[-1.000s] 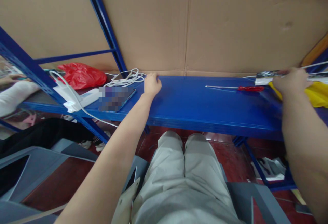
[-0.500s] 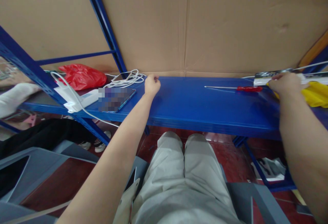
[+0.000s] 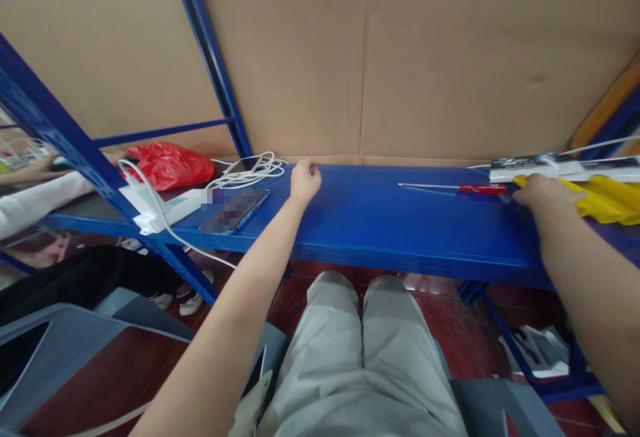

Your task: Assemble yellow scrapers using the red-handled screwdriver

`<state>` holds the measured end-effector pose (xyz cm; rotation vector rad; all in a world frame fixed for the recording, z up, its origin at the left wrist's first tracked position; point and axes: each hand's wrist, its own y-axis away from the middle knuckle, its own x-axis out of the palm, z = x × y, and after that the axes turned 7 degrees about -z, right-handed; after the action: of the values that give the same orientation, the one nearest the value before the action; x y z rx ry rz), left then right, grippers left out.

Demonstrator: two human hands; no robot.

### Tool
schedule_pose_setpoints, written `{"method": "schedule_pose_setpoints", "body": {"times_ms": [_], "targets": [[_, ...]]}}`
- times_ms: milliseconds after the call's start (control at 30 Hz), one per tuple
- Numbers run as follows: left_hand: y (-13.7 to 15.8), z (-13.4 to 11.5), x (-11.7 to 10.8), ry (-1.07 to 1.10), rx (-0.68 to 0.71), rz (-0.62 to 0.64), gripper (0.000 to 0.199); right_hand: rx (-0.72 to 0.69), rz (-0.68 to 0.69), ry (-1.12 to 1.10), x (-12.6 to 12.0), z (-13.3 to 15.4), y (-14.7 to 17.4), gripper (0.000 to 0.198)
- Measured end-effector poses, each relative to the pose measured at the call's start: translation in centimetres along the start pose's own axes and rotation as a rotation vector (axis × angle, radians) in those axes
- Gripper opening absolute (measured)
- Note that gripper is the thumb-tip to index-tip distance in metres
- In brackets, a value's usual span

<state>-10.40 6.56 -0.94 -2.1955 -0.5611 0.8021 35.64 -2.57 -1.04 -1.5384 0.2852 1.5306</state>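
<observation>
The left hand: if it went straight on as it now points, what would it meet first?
Most likely the brown cardboard behind the blue tabletop; how near the left hand is to it is unclear.

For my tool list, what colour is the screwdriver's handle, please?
The screwdriver handle is red, clearest in the head view.

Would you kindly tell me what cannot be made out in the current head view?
Head view, throughout:
Right hand: some fingertips, hidden behind it; grip uncertain.
Yellow item: right end, cut off by the picture edge.
Red bag: any contents, hidden by its plastic.
Phone: much of its screen, masked by pixelation.
</observation>
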Motion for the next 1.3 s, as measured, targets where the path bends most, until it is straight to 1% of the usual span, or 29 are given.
{"method": "schedule_pose_setpoints", "body": {"times_ms": [33, 67, 100, 133, 233, 300, 367, 433, 500, 567, 633, 700, 767, 833, 933, 1000, 1133, 1200, 1300], "targets": [[0.0, -0.1, 0.1, 0.019, 0.009, 0.001, 0.023, 0.048, 0.067, -0.008, -0.7, 0.3, 0.5, 0.046], [0.1, -0.2, 0.1, 0.035, 0.013, 0.003, 0.023, 0.07, 0.104, -0.02, -1.4, 0.6, 0.9, 0.048], [0.1, -0.3, 0.1, 0.049, 0.013, 0.007, 0.023, 0.074, 0.108, -0.038, -2.1, 0.8, 1.4, 0.049], [0.2, -0.4, 0.1, 0.063, 0.007, 0.013, 0.023, 0.063, 0.087, -0.061, -2.7, 1.1, 1.7, 0.05], [0.1, -1.0, 0.2, 0.116, -0.029, 0.035, 0.019, -0.004, -0.05, -0.134, -4.6, 2.2, 2.8, 0.05], [0.0, -1.9, 0.5, 0.178, -0.06, 0.06, 0.015, -0.073, -0.15, -0.182, -5.9, 3.4, 3.5, 0.049], [-0.2, -3.2, 1.4, 0.268, -0.106, 0.098, 0.014, -0.156, -0.225, -0.249, -7.1, 5.2, 4.1, 0.049], [-0.4, -4.9, 3.0, 0.378, -0.193, 0.123, 0.029, -0.261, -0.23, -0.351, -8.1, 7.6, 4.7, 0.054], [-0.4, -6.6, 4.8, 0.493, -0.298, 0.095, 0.046, -0.355, -0.219, -0.494, -8.6, 10.4, 5.2, 0.052], [-0.1, -7.9, 6.6, 0.583, -0.386, 0.063, 0.058, -0.443, -0.183, -0.667, -8.2, 13.2, 5.8, 0.047], [0.4, -8.6, 7.9, 0.634, -0.454, 0.061, 0.063, -0.528, -0.137, -0.816, -7.1, 15.8, 6.7, 0.044], [1.0, -8.6, 8.6, 0.665, -0.464, 0.112, 0.058, -0.594, -0.091, -0.927, -5.5, 17.5, 7.9, 0.041], [1.6, -8.1, 8.8, 0.661, -0.415, 0.188, 0.046, -0.61, -0.034, -0.983, -4.1, 18.4, 9.2, 0.04], [1.9, -7.6, 8.7, 0.65, -0.364, 0.22, 0.033, -0.612, 0.013, -0.992, -3.3, 18.5, 10.5, 0.039], [2.0, -7.4, 8.6, 0.652, -0.302, 0.186, 0.02, -0.645, 0.018, -1.013, -3.0, 18.1, 11.7, 0.039], [1.9, -7.6, 8.6, 0.66, -0.263, 0.166, 0.016, -0.649, -0.002, -1.013, -3.2, 17.9, 12.0, 0.038], [2.0, -8.1, 8.7, 0.734, -0.205, 0.168, 0.017, -0.592, -0.013, -0.962, -3.4, 17.9, 12.2, 0.04], [2.1, -8.4, 8.7, 0.783, -0.212, 0.217, 0.019, -0.583, -0.006, -0.951, -3.3, 17.9, 12.3, 0.045], [2.3, -8.8, 8.6, 0.837, -0.274, 0.339, 0.022, -0.62, 0.014, -0.983, -3.0, 17.9, 12.6, 0.052]]}}
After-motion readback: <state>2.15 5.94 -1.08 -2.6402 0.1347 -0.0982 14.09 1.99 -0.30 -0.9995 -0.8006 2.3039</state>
